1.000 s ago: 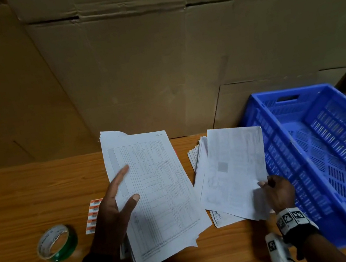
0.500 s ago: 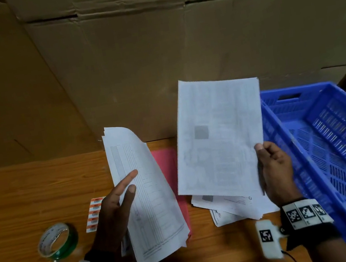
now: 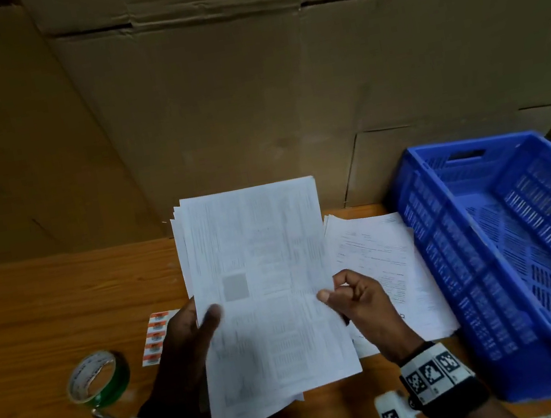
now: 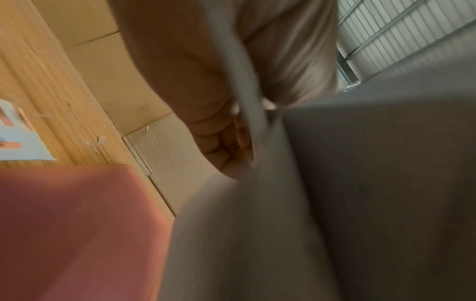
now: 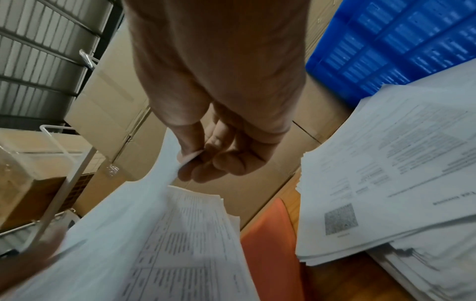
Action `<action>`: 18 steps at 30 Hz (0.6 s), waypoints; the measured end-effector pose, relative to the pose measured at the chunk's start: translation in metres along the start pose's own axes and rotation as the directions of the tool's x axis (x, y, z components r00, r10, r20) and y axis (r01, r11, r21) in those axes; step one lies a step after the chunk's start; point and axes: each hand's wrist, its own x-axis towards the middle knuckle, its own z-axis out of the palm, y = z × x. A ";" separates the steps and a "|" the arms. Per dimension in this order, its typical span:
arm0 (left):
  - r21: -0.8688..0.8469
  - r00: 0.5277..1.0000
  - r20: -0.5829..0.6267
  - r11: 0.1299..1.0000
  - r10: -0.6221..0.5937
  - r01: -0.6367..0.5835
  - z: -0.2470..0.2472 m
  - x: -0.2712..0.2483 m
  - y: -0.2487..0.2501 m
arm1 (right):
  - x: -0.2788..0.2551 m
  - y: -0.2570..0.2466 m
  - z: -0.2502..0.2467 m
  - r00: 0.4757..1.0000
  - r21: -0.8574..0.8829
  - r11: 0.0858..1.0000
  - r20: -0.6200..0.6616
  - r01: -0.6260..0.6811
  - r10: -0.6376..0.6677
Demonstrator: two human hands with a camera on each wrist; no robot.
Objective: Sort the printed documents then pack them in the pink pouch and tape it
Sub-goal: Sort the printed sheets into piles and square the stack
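A sheaf of printed documents is held up over the wooden table. My left hand grips its left edge, thumb on the front sheet. My right hand pinches the top sheet's right edge between thumb and fingers. A second pile of printed sheets lies flat on the table to the right, also seen as the pile in the right wrist view. The pink pouch lies under the held sheaf; a strip of the pouch shows between the two piles. It is hidden in the head view.
A green tape roll sits at the left front, with a strip of orange labels beside it. A blue plastic crate stands at the right. Cardboard boxes wall off the back of the table.
The right hand carried its sheet leftward and laid it on the front of the left hand's sheaf. The sheaf turned to face the head camera and now hides the pouch.
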 end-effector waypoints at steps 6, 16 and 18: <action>0.084 0.997 -0.025 0.994 0.067 -0.065 -0.007 0.010 -0.012 | 0.015 0.033 -0.025 0.980 -0.218 0.971 -0.190 -0.102 0.060; 0.045 0.969 -0.065 0.971 0.239 -0.236 -0.011 0.006 -0.006 | 0.036 0.092 -0.097 0.767 -0.620 0.483 -0.612 -0.617 0.194; 0.055 0.964 -0.052 0.965 0.261 -0.258 -0.009 0.007 -0.006 | 0.039 0.095 -0.108 0.729 -0.521 0.574 -0.651 -0.632 0.212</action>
